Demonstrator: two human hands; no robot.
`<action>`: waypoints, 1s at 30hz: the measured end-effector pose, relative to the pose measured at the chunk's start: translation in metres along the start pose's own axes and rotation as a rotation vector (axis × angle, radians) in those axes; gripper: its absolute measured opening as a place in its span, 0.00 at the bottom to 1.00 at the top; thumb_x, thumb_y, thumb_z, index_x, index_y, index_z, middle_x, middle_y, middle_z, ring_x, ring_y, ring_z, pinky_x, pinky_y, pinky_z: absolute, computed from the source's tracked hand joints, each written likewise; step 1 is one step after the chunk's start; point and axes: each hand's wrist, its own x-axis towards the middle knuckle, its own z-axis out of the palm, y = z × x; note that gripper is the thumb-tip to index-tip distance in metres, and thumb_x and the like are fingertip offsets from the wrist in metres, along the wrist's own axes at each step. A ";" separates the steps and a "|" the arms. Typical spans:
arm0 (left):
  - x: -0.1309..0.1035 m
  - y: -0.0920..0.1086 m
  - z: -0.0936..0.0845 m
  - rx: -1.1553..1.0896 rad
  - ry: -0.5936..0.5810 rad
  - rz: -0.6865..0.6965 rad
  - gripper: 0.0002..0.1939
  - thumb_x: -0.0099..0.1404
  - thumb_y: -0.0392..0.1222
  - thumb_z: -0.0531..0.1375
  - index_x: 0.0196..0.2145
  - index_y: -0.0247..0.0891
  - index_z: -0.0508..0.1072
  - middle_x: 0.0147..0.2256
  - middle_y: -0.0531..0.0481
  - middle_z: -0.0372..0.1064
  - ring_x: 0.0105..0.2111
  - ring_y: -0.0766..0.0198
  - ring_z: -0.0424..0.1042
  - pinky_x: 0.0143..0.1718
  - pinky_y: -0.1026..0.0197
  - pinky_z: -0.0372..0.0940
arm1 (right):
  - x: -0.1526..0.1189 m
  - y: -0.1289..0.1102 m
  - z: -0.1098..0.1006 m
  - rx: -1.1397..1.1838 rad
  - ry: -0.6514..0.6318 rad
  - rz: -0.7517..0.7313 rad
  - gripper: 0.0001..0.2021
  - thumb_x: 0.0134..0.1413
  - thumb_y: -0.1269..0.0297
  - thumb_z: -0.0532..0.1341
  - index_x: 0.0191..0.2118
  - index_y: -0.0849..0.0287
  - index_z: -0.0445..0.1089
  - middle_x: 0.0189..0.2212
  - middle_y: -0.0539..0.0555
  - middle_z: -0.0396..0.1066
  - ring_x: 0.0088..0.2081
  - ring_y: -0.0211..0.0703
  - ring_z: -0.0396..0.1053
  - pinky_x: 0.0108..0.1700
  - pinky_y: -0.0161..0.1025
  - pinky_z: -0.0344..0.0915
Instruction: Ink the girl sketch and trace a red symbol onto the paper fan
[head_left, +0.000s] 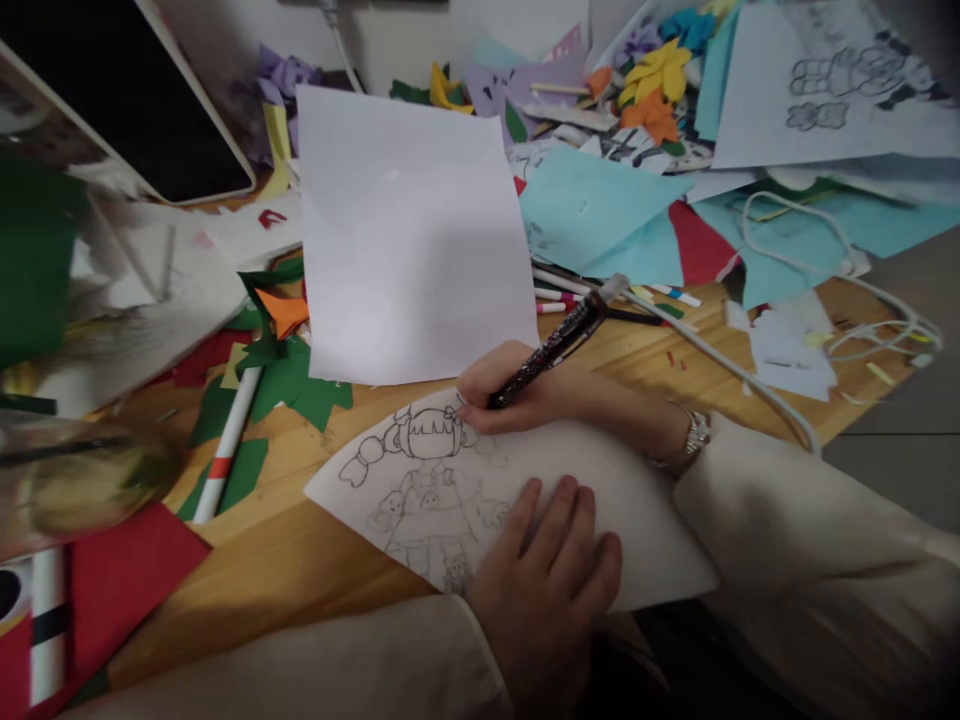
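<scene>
A white sheet (645, 520) with a drawn figure lies at the table's front edge. The figure's head and one hair bunch have dark outlines; its body is in faint pencil lines. My right hand (510, 390) grips a dark patterned pen (555, 345), resting on the sheet beside the figure's head, with the pen's tip hidden by the fingers. Flat on the sheet, fingers spread, my left hand (555, 570) lies just right of the figure's body.
Behind the drawing lies a blank white sheet (416, 240). Blue paper (600, 205), markers and a white cable (720, 360) are at the right. Green scraps (300, 385), a white marker (229, 440), red paper (142, 580) and a dark-screened tablet (135, 90) are at the left.
</scene>
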 end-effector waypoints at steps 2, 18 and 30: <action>0.000 0.000 0.000 -0.017 0.002 -0.010 0.22 0.69 0.47 0.51 0.56 0.33 0.65 0.59 0.33 0.61 0.62 0.41 0.57 0.63 0.39 0.37 | 0.000 0.000 0.000 0.002 -0.003 -0.015 0.15 0.56 0.73 0.57 0.22 0.60 0.52 0.20 0.43 0.50 0.23 0.28 0.51 0.27 0.29 0.51; -0.001 0.001 -0.003 -0.066 -0.053 0.020 0.30 0.63 0.52 0.54 0.58 0.30 0.62 0.61 0.28 0.57 0.63 0.37 0.52 0.63 0.37 0.32 | -0.001 -0.002 -0.001 -0.037 -0.004 0.021 0.15 0.58 0.70 0.57 0.22 0.60 0.53 0.20 0.44 0.52 0.24 0.28 0.52 0.27 0.29 0.52; -0.001 0.001 -0.003 -0.055 -0.029 0.015 0.29 0.64 0.51 0.54 0.57 0.31 0.63 0.60 0.29 0.58 0.63 0.38 0.53 0.63 0.37 0.33 | 0.000 -0.007 -0.003 0.022 -0.045 0.041 0.15 0.57 0.72 0.56 0.23 0.59 0.50 0.20 0.44 0.50 0.24 0.28 0.50 0.28 0.31 0.50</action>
